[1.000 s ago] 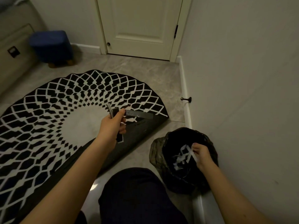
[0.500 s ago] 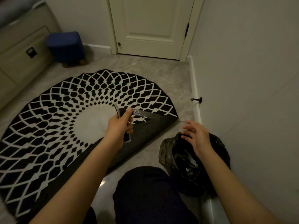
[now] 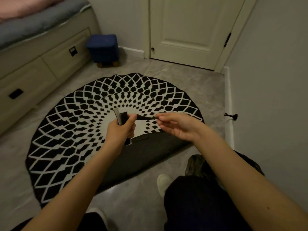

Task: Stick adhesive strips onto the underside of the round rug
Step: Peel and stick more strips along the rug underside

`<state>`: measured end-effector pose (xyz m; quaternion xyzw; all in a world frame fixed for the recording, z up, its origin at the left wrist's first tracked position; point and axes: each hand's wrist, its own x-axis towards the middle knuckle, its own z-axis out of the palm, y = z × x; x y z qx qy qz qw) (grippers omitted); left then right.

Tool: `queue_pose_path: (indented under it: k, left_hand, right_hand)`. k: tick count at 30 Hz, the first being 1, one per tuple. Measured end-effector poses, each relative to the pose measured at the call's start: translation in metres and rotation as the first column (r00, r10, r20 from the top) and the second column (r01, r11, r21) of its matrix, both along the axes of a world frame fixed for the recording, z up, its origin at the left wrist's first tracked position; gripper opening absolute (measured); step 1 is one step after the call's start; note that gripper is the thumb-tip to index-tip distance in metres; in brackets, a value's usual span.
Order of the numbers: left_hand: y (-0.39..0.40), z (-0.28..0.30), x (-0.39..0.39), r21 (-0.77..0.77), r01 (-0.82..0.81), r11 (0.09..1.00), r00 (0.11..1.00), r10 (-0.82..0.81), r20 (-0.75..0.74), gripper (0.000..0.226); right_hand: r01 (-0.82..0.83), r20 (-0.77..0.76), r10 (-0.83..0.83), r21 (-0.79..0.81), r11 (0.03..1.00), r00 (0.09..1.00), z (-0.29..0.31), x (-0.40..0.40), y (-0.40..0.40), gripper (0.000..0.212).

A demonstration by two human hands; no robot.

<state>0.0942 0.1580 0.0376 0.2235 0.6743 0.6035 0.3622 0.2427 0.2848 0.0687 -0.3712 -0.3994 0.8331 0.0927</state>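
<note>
The round black-and-white rug (image 3: 75, 127) lies on the grey floor with its near edge folded over, showing the dark underside (image 3: 146, 157). A dark strip (image 3: 140, 138) sits stuck on that underside near the fold. My left hand (image 3: 120, 129) grips a small bundle of adhesive strips (image 3: 122, 118), black with white backing, above the fold. One dark strip (image 3: 145, 117) stretches rightward from the bundle. My right hand (image 3: 176, 125) pinches the strip's far end between thumb and fingers.
A black bin bag (image 3: 196, 165) sits by the right wall, mostly hidden behind my right forearm. A doorstop (image 3: 230, 116) sticks out of the baseboard. A blue stool (image 3: 103, 48) and a bed with drawers (image 3: 41, 64) stand at the left; a closed door (image 3: 185, 30) is ahead.
My right hand left the bin bag and came up to the left, taking hold of the strip's free end. The view swung left and up.
</note>
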Motion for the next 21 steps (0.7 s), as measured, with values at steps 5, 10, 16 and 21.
queue_pose_path:
  k: [5, 10, 16, 21]
  left_hand:
    - [-0.005, -0.017, -0.052, -0.148, -0.005, 0.989, 1.0, 0.002, -0.022, 0.01]
    - [0.012, -0.066, -0.099, -0.246, -0.082, 0.966, 0.996, 0.088, 0.015, 0.017]
    - [0.046, -0.153, -0.123, -0.509, 0.118, 0.852, 0.989, -0.146, -0.014, 0.014]
    - [0.063, -0.246, -0.138, -0.668, 0.202, 0.716, 0.929, -0.356, -0.101, 0.017]
  right_hand:
    - [0.068, 0.054, -0.073, 0.1, 0.993, 0.996, -0.027, -0.032, 0.017, 0.026]
    - [0.122, 0.15, -0.16, 0.232, 0.965, 0.976, -0.087, -0.067, 0.043, 0.029]
    - [0.162, 0.331, -0.208, 0.162, 0.973, 0.92, -0.171, -0.087, 0.081, 0.019]
    - [0.205, 0.461, -0.253, 0.151, 0.967, 0.851, -0.246, -0.091, 0.108, 0.027]
